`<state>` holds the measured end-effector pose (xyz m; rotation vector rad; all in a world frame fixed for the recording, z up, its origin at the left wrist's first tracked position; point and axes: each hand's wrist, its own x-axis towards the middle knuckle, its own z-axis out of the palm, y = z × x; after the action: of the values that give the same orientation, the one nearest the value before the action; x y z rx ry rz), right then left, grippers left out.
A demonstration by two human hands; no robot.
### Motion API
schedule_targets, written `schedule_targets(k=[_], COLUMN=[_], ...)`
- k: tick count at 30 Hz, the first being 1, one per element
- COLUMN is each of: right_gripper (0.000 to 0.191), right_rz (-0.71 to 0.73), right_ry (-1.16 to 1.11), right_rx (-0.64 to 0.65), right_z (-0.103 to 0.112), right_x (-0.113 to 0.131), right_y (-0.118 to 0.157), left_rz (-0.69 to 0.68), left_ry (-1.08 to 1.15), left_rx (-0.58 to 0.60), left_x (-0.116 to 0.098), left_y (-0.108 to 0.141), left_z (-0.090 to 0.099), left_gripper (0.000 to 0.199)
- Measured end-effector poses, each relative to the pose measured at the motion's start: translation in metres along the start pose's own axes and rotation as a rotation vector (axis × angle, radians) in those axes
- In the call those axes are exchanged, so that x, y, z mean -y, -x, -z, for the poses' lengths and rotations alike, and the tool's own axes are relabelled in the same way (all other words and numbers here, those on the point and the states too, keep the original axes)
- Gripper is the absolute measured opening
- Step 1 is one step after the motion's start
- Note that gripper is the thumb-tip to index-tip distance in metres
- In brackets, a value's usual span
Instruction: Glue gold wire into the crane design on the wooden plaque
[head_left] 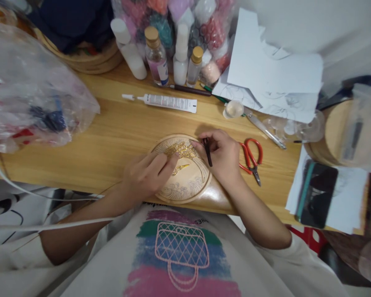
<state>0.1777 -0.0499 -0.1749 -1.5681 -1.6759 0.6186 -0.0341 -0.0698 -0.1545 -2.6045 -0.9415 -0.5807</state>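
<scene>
Head view: my L hand (146, 175) is angled in from lower L, knuckles up, fingers bent, tips down at the gold design (188, 149) on the round wooden disc (190, 187); can't tell if that grip pinches anything. My R hand (224, 154) is at the disc's upper R edge, R forearm (261, 214) slanting up from lower R, grip closed round a dark slim tool (207, 152). Disc lies nr the front edge of the bench (111, 123), btwn my forearms.

Bench top's yellowish wood grain. Red-handled cutters (254, 169) just R of my R hand; white tube (171, 102) beyond the disc; bottles (180, 71) along the back; plastic bag (34, 95) far L; phone (318, 196) far R. Pale wall (343, 29) upper R.
</scene>
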Motion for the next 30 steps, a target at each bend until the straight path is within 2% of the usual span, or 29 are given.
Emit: schedule_targets(k=[14, 21, 26, 30], right_gripper=[0.032, 0.030, 0.032, 0.033], right_rz=[-0.015, -0.019, -0.006, -0.001], right_ry=[0.006, 0.016, 0.014, 0.011], right_rx=[0.002, 0.017, 0.007, 0.001], right_z=[0.000, 0.000, 0.001, 0.000], right_x=[0.000, 0.001, 0.000, 0.000], right_y=[0.001, 0.000, 0.000, 0.000], left_rz=[0.011, 0.054, 0.103, 0.125], left_ry=[-0.009, -0.037, -0.040, -0.020], left_rx=[0.016, 0.084, 0.207, 0.165], left_x=[0.000, -0.003, -0.007, -0.009], left_y=[-0.002, -0.005, -0.010, -0.013], left_z=[0.001, 0.004, 0.007, 0.003], left_gripper=[0.009, 0.012, 0.020, 0.017])
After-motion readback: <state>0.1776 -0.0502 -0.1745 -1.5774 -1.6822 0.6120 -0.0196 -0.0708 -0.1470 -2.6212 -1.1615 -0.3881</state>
